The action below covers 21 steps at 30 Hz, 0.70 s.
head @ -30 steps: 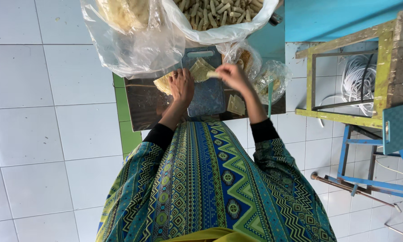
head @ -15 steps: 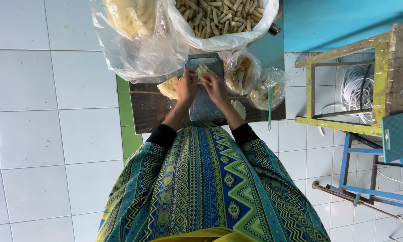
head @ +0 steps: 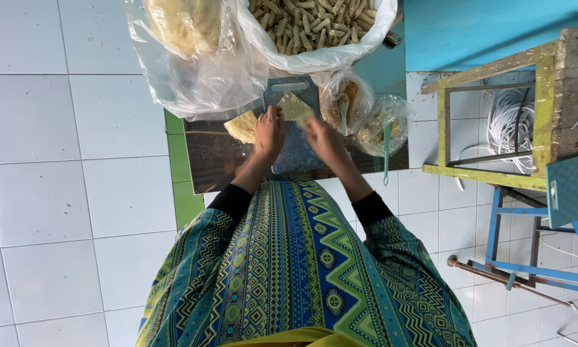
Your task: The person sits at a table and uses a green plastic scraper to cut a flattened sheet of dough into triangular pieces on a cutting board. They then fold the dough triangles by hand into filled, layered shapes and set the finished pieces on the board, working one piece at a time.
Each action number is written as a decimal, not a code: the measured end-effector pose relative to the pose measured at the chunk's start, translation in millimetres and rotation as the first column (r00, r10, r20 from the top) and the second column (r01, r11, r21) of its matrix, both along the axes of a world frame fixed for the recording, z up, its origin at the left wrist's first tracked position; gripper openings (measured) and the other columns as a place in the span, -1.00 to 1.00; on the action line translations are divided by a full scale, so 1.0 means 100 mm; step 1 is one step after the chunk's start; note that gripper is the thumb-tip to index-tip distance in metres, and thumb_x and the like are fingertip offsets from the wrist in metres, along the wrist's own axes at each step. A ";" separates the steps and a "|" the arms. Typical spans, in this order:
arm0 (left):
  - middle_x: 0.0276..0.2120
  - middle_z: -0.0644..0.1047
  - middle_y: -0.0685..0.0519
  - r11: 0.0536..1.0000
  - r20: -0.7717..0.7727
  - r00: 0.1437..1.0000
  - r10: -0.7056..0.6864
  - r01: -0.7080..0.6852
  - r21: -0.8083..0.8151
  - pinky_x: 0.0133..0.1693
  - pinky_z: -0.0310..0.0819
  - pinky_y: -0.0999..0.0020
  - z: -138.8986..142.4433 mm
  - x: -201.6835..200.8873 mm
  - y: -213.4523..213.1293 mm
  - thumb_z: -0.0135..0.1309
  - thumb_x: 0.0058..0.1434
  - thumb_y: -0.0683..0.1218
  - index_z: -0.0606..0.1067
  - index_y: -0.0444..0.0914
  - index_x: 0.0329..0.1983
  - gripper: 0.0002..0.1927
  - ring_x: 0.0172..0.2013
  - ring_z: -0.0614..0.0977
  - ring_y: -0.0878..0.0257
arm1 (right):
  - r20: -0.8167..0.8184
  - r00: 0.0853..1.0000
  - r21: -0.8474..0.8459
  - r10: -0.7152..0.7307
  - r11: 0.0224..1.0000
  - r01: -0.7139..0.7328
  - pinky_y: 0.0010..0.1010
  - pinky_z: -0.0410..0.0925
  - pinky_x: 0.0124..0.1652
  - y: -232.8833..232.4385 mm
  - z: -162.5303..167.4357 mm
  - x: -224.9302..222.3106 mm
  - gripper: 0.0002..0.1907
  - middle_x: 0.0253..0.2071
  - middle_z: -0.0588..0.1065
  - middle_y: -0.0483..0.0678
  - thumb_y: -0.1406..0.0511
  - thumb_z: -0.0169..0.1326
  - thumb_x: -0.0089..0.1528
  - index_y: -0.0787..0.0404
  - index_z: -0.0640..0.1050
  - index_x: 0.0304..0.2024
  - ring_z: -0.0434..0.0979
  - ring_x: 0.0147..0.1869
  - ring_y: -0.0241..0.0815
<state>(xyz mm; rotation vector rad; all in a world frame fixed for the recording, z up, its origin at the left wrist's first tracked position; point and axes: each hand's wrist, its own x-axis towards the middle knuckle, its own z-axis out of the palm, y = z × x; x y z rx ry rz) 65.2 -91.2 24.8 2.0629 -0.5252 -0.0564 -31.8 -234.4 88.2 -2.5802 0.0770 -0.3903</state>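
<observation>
A thin pale yellow wrapper [head: 296, 105] lies on a grey-blue cutting board [head: 297, 156] with a handle slot at its far end. My left hand [head: 269, 132] pinches the wrapper's left edge with its fingertips. My right hand [head: 324, 139], blurred by motion, has its fingers on the wrapper's near right corner. A stack of the same wrappers [head: 240, 126] sits just left of my left hand. The board rests on a shiny metal tray [head: 209, 157].
A big plastic-lined bowl of small rolled snacks [head: 315, 22] and a clear bag of yellowish sheets [head: 186, 29] stand beyond the board. Two small bags of filling with spoons [head: 344, 99] [head: 384, 122] lie to the right. A yellow wooden frame [head: 494, 122] and blue metal stand [head: 546, 225] are at the right.
My hands came together over the wrapper on the board, then drew slightly apart. The right hand dropped from a raised spot down to the wrapper's near corner.
</observation>
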 end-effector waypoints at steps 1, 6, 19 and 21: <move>-0.20 0.64 -0.10 0.999 -0.012 1.000 -0.029 0.029 0.043 -0.08 0.44 0.00 -0.02 -0.05 0.01 0.01 0.40 -0.09 0.40 -0.22 0.00 -0.83 -0.16 0.62 -0.11 | 0.065 0.986 -0.008 0.154 0.988 -0.154 -0.25 0.49 -0.21 0.04 -0.02 -0.10 -0.63 -0.18 0.60 0.06 0.17 0.27 0.24 0.23 0.54 -0.01 0.64 -0.20 -0.10; -0.10 0.49 -0.19 0.954 0.144 0.977 -0.156 0.111 0.277 -0.07 0.43 0.03 -0.16 -0.30 0.09 0.10 0.28 0.02 0.36 -0.38 0.04 -0.57 -0.08 0.55 -0.10 | -0.071 0.901 0.082 -0.427 0.898 0.432 -0.24 0.47 -0.21 -0.40 -0.10 -0.25 -0.72 -0.25 0.60 0.02 0.15 0.26 0.31 0.21 0.54 -0.13 0.62 -0.22 -0.04; -0.21 0.57 -0.13 0.982 -0.114 0.977 -0.179 0.184 0.033 -0.09 0.44 -0.02 -0.32 -0.41 0.12 0.11 0.26 -0.14 0.32 -0.27 -0.09 -0.75 -0.12 0.61 -0.13 | -0.081 0.772 -0.157 -0.631 0.773 0.615 -0.18 0.40 -0.25 -0.65 -0.29 -0.49 -0.86 -0.31 0.62 -0.16 0.21 0.25 0.21 0.02 0.61 -0.20 0.62 -0.17 -0.05; -0.25 0.57 -0.18 0.985 -0.165 0.972 -0.165 0.170 0.017 -0.12 0.46 -0.04 -0.33 -0.42 0.13 0.08 0.27 -0.16 0.31 -0.27 -0.09 -0.76 -0.16 0.62 -0.17 | -0.018 0.781 -0.204 -0.625 0.767 0.609 -0.19 0.40 -0.25 -0.63 -0.29 -0.49 -0.90 -0.32 0.62 -0.16 0.23 0.25 0.20 0.00 0.62 -0.23 0.61 -0.16 -0.04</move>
